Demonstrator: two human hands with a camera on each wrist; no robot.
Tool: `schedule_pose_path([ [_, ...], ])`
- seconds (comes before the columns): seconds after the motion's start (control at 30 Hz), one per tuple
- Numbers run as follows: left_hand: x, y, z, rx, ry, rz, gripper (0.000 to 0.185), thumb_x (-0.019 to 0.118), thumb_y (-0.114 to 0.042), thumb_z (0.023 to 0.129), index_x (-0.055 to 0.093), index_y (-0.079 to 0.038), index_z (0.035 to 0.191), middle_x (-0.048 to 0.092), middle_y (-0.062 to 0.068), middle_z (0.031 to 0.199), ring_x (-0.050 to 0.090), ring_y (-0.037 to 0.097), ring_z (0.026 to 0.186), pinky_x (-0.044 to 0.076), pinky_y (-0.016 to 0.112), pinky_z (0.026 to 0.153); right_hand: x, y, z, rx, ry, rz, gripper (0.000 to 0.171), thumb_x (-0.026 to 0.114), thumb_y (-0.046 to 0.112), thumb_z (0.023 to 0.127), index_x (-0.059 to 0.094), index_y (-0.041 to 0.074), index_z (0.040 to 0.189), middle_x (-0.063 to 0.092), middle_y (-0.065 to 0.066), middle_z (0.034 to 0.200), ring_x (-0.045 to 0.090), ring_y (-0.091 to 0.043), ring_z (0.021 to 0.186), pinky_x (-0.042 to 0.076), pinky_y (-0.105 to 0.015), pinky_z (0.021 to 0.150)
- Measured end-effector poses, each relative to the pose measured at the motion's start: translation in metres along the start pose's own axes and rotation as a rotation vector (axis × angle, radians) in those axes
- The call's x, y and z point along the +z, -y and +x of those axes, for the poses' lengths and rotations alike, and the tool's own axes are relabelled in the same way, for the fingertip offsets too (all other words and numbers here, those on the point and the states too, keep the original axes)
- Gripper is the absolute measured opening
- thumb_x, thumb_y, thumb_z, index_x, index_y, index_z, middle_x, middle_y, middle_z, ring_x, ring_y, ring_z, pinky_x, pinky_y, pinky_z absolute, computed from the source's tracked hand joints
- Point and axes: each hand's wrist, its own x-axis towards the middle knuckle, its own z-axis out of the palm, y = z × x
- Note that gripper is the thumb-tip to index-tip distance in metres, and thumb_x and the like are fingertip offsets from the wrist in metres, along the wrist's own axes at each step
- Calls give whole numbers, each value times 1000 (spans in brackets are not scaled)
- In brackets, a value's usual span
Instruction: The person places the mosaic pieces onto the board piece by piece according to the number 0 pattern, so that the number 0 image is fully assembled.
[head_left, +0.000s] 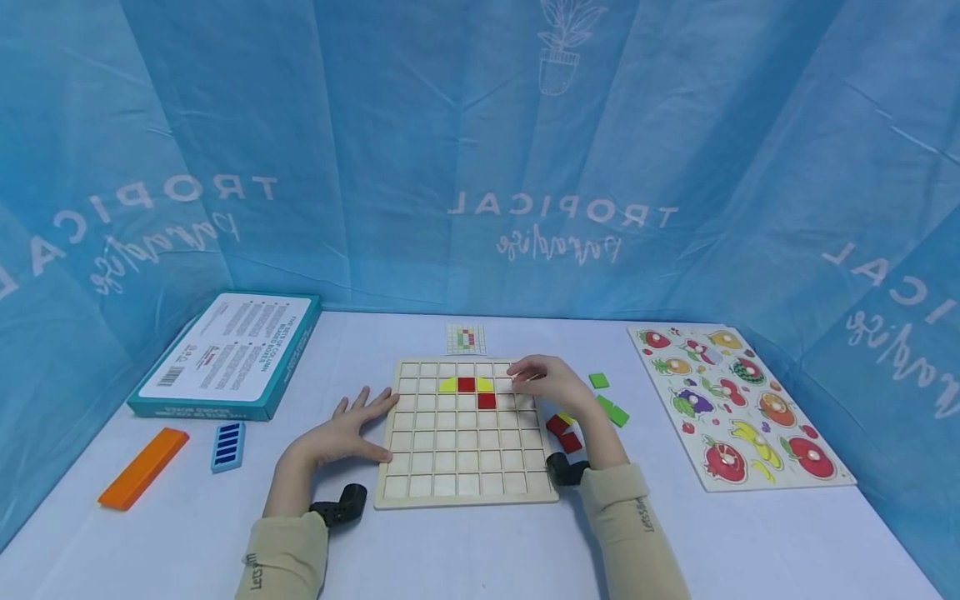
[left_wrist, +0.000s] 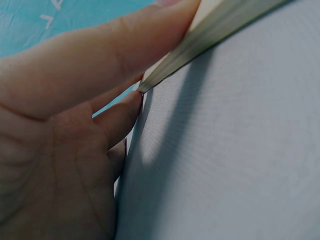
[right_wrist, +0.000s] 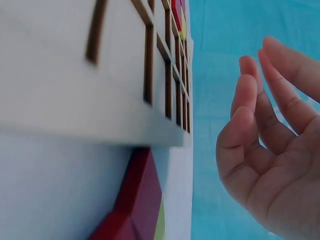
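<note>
A wooden grid board point(head_left: 465, 467) lies in the middle of the white table. Two red squares point(head_left: 487, 401) and yellow curved tiles point(head_left: 448, 385) sit in its upper rows. My left hand point(head_left: 367, 421) lies spread flat at the board's left edge, and in the left wrist view the thumb point(left_wrist: 100, 55) presses on the board's edge point(left_wrist: 220, 25). My right hand point(head_left: 528, 379) hovers over the board's upper right with relaxed fingers. In the right wrist view the right hand point(right_wrist: 270, 145) is empty, beside the board point(right_wrist: 60, 85) and loose red tiles point(right_wrist: 140, 195).
Loose red tiles point(head_left: 564, 432) and green tiles point(head_left: 613, 411) lie right of the board. A small pattern card point(head_left: 466, 339) lies behind it. A fruit puzzle point(head_left: 738, 404) is at the right; a blue box point(head_left: 228, 354), orange bar point(head_left: 142, 467) and blue tile holder point(head_left: 227, 446) at the left.
</note>
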Motion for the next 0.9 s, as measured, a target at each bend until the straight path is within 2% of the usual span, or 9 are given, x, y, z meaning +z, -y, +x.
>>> schedule_pose_path([
  [0.23,0,-1,0,5,-2,2,103,81,-32,61,28,-5,145,11,18,153,-11,41,138,-14,57,109,-9,-6,-5,36,-25,49,28,65,12,85,63,4,111,62,-7,98,56,-20,90,50,-37,80],
  [0.5,1,1,0,10,-4,4,102,81,-33,61,28,-5,144,12,18,152,-10,41,138,-13,56,109,-21,-12,-12,46,-38,50,29,64,12,86,61,3,113,62,-8,100,54,-22,92,50,-37,81],
  [0.9,0,0,0,12,-8,-1,102,81,-32,61,28,-5,144,12,18,152,-10,42,138,-13,57,109,-34,-24,-19,91,2,59,28,60,14,88,59,3,114,60,-9,103,52,-23,92,48,-35,81],
])
